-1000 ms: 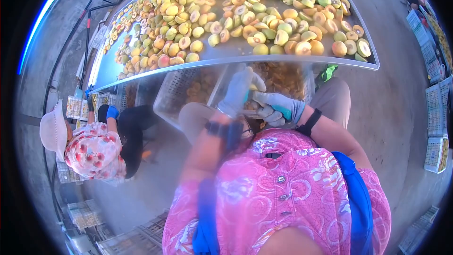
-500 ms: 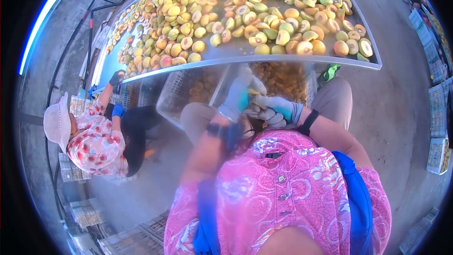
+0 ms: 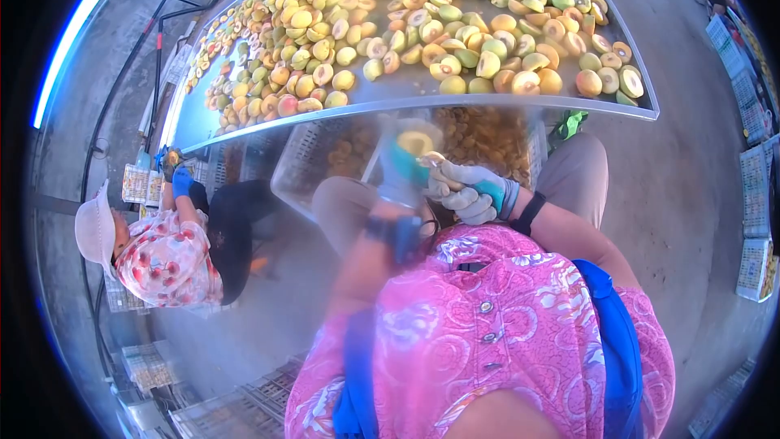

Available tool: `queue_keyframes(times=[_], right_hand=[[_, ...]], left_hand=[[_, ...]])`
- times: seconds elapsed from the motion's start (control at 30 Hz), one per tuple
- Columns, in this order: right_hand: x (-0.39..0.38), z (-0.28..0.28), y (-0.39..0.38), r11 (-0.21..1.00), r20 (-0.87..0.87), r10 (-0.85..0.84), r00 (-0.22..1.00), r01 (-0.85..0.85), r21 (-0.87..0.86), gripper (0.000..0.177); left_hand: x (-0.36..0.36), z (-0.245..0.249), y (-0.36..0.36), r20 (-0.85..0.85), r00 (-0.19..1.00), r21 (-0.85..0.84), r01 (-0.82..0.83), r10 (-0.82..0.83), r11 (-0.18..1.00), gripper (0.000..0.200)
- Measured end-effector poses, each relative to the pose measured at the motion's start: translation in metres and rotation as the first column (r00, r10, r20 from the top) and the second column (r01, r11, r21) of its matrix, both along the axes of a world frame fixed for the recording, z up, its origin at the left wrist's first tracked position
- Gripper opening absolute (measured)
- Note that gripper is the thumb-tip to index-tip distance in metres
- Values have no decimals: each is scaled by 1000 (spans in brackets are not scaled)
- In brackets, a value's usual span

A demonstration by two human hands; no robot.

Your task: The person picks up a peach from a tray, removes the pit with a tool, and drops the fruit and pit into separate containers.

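Observation:
My left hand [image 3: 402, 161], in a grey and teal glove and somewhat smeared, is curled around a peach half [image 3: 416, 144] with its yellow face upward. Close beside it, my right hand [image 3: 470, 193], gloved too, has its fingers closed. A small pale, ring-like thing [image 3: 433, 159] sticks out at its fingertips toward the peach half; I cannot make out what it is. Both hands are above my lap, just short of the metal-rimmed table [image 3: 422, 101]. On that table lie many halved peaches [image 3: 479, 41], several with the stone showing.
Below the table edge stand a crate of brownish fruit pieces [image 3: 483, 142] and a white crate [image 3: 296, 171]. At the left a co-worker [image 3: 166, 264] in a pale hat sits with gloved hands together. Stacked crates [image 3: 751, 187] line the right side.
My left hand has turned and shifted slightly left, bringing the peach half's yellow face into view. My right hand stays nearly in place. The co-worker's hand has come off the table edge.

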State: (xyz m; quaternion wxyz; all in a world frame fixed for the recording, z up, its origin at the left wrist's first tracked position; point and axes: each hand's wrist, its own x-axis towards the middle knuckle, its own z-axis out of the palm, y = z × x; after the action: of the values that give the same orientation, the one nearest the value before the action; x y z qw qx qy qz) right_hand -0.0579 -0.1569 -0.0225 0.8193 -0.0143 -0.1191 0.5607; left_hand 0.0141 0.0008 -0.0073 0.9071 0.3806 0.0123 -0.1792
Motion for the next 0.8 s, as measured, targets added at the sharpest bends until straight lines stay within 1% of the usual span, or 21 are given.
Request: queue_keyframes(times=[0.03,0.1,0.13,0.17,0.2,0.23,0.27,0.3,0.33,0.37,0.4,0.43,0.5,0.53,0.57,0.6,0.63,0.7,0.73,0.77,0.8], right_hand=[[-1,-3,-3,1000,1,1,1000,-1,0,39],[0,-13,-15,986,-68,-136,988,129,-102,41],[1,-17,-21,986,-62,-141,988,134,-104,41],[1,-23,-26,973,-111,-223,969,214,-82,42],[2,-29,-27,954,-163,-301,940,295,-62,43],[3,-35,-27,952,-161,-306,938,300,-61,43],[4,-41,-27,946,-197,-323,926,309,-101,43],[4,-46,-27,938,-230,-341,911,315,-143,42],[6,-48,-28,937,-224,-345,911,319,-146,42],[6,-50,-27,933,-185,-346,920,317,-173,41],[6,-50,-27,928,-147,-346,927,315,-201,40],[6,-47,-28,926,-141,-350,926,318,-205,40],[3,-38,-32,886,-152,-369,917,298,-356,39],[0,-31,-34,865,-132,-380,916,301,-402,39],[-1,-30,-35,861,-132,-385,914,304,-408,39],[-3,-29,-35,834,-71,-399,914,330,-441,39],[-4,-29,-36,807,-8,-410,912,358,-470,39],[-4,-34,-38,809,-15,-411,912,357,-468,39],[-4,-36,-38,811,-19,-410,912,355,-465,40],[-2,-36,-41,811,-14,-414,910,362,-461,40],[-1,-23,-43,778,-11,-439,899,373,-506,40]], left_hand=[[1,9,0,-109,982,-72,-160,152,985,45],[27,14,30,38,972,-46,-229,231,972,39],[42,12,46,262,902,251,-408,344,878,33],[51,11,56,497,790,469,-592,359,655,29],[52,19,57,498,792,470,-590,354,657,29],[54,29,56,645,751,644,-634,142,428,29],[56,35,53,701,705,713,-685,-108,152,30],[59,31,43,681,654,703,-710,-329,42,30],[64,23,27,610,587,664,-745,-532,-60,29],[68,17,14,543,635,792,-605,-549,84,44],[80,17,-9,395,793,904,-425,-464,44,67],[85,19,-27,401,790,902,-429,-463,51,67],[93,21,-53,217,818,966,-258,-532,-2,85],[97,20,-61,220,816,966,-257,-534,6,85],[101,19,-69,240,816,951,-306,-525,-40,86],[106,15,-73,261,816,931,-354,-516,-89,86],[113,11,-75,263,814,931,-356,-518,-86,86],[119,13,-74,134,844,940,-275,-520,-203,81],[116,16,-70,139,842,938,-281,-522,-204,81],[111,19,-64,230,843,958,-284,-487,-39,71],[107,22,-61,309,844,951,-283,-437,127,61]])
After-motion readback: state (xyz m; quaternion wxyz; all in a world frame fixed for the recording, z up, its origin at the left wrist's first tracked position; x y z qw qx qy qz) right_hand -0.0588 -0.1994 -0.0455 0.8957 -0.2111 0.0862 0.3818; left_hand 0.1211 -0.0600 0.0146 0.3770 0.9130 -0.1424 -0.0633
